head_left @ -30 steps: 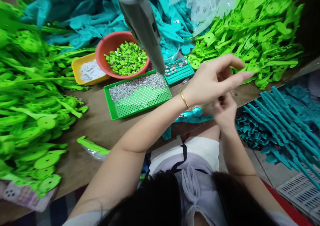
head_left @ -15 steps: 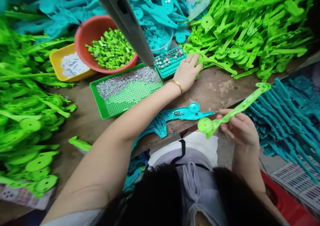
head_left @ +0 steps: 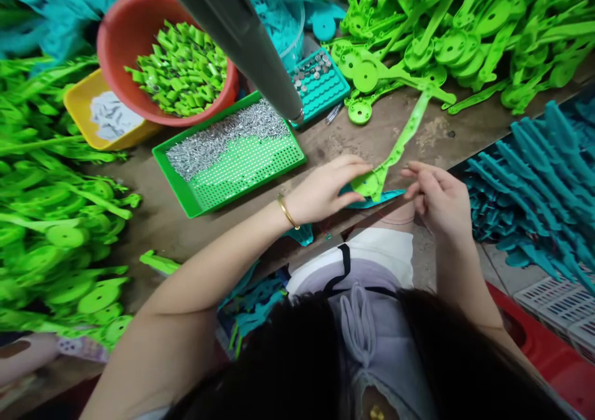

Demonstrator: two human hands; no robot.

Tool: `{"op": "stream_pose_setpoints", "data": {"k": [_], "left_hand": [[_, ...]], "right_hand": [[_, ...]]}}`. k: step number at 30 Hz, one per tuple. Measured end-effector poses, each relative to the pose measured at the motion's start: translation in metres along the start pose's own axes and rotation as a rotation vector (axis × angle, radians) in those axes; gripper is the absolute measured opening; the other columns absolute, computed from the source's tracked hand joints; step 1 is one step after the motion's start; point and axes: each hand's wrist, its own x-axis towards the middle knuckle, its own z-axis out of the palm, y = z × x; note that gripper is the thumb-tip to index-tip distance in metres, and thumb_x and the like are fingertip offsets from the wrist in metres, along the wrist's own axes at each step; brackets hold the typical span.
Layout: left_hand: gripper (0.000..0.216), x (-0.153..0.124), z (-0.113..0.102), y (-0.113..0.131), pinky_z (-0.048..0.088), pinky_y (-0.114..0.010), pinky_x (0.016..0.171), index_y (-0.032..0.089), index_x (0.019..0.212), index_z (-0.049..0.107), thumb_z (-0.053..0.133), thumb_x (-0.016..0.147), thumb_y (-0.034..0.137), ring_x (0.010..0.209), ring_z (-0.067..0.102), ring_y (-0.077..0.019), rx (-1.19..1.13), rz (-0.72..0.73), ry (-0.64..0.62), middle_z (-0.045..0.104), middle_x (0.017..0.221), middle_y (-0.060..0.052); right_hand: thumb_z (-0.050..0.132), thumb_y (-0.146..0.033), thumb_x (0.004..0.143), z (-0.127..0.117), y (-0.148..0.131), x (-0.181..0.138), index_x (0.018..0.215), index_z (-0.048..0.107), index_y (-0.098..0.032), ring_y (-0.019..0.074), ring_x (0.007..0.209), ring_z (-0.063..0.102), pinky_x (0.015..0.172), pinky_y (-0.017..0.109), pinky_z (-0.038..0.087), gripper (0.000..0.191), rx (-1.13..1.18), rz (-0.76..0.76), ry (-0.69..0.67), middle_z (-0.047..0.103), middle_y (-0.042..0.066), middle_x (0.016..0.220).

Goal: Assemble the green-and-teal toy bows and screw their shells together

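My left hand (head_left: 329, 189), with a gold bracelet on its wrist, grips the round end of a long bright green plastic part (head_left: 403, 140) between thumb and fingers. The part points up and away, toward the green pile. Just right of it, my right hand (head_left: 439, 202) is closed with fingertips pinched together; whether anything small is in them I cannot make out. Beneath the left hand lies a blue plastic part (head_left: 304, 234) at the table's front edge, mostly covered by the hand and green part. Thin wires hang near it.
A green tray (head_left: 186, 197) of small metal screws lies left of centre, beside a teal ridged tray (head_left: 320, 101) with round metal pieces. Behind are a red bowl (head_left: 123, 33) and a yellow tray (head_left: 79, 107). A grey tool (head_left: 251, 48) hangs above. Green parts (head_left: 465, 42) and blue parts (head_left: 534, 184) lie right.
My left hand has come back from the green pile and taken the round end of the green part. My right hand has let go of that part, which now points farther away.
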Motion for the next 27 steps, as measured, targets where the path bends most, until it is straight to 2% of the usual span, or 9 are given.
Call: {"op": "stream_pose_setpoints", "data": {"k": [2,5,8,14,20,24,27], "left_hand": [[0.044,0.001,0.003,-0.011,0.049,-0.040,0.103,0.013,0.130,0.056,0.066,0.089,0.025,0.121,0.059,-0.0247,0.037,-0.049,-0.014,0.061,0.127,-0.016],[0.045,0.006,0.011,-0.018,0.048,-0.041,0.103,0.013,0.127,0.058,0.070,0.086,0.025,0.119,0.060,-0.0248,0.044,-0.112,-0.062,0.062,0.126,-0.016],[0.045,0.012,0.016,-0.018,0.048,-0.041,0.101,0.015,0.124,0.059,0.073,0.083,0.029,0.117,0.060,-0.0250,0.032,-0.168,-0.082,0.064,0.122,-0.014],[0.047,0.015,0.011,-0.009,0.049,-0.038,0.098,0.014,0.119,0.061,0.077,0.080,0.032,0.111,0.062,-0.0237,-0.005,-0.222,-0.120,0.066,0.116,-0.011],[0.044,0.015,0.014,0.002,0.049,-0.038,0.097,0.013,0.120,0.059,0.074,0.081,0.028,0.112,0.061,-0.0248,0.186,-0.342,-0.135,0.063,0.118,-0.011],[0.038,0.013,0.015,0.000,0.049,-0.038,0.097,0.012,0.120,0.060,0.069,0.085,0.023,0.111,0.061,-0.0250,0.236,-0.354,-0.196,0.064,0.114,-0.012],[0.038,0.012,0.014,-0.007,0.048,-0.039,0.100,0.013,0.122,0.060,0.067,0.086,0.021,0.114,0.060,-0.0247,0.211,-0.294,-0.214,0.064,0.117,-0.012]], "right_hand": [[0.074,-0.045,0.076,-0.006,0.011,-0.005,0.108,0.071,-0.021,0.0124,0.066,0.061,0.055,0.026,0.049,0.040,-0.289,-0.101,0.053,0.074,0.007,0.101],[0.072,-0.040,0.077,-0.010,0.025,-0.012,0.109,0.071,-0.020,0.0150,0.071,0.063,0.068,0.032,0.054,0.037,-0.525,-0.186,-0.049,0.073,0.005,0.094],[0.066,-0.037,0.083,-0.007,0.031,-0.016,0.108,0.071,-0.020,0.0145,0.070,0.063,0.066,0.030,0.054,0.030,-0.542,-0.244,-0.066,0.073,0.005,0.093],[0.066,-0.037,0.083,-0.004,0.034,-0.014,0.106,0.072,-0.020,0.0146,0.069,0.063,0.064,0.029,0.054,0.029,-0.525,-0.245,-0.052,0.073,0.006,0.095],[0.064,-0.036,0.085,-0.006,0.035,-0.013,0.109,0.071,-0.019,0.0150,0.071,0.064,0.069,0.031,0.055,0.030,-0.545,-0.269,-0.069,0.073,0.006,0.096],[0.062,-0.032,0.088,-0.003,0.034,-0.014,0.108,0.072,-0.019,0.0159,0.076,0.066,0.070,0.030,0.055,0.026,-0.607,-0.335,-0.045,0.074,0.007,0.098],[0.062,-0.031,0.088,0.000,0.037,-0.014,0.106,0.072,-0.019,0.0155,0.074,0.066,0.071,0.030,0.055,0.024,-0.614,-0.359,-0.033,0.074,0.006,0.095]]}}
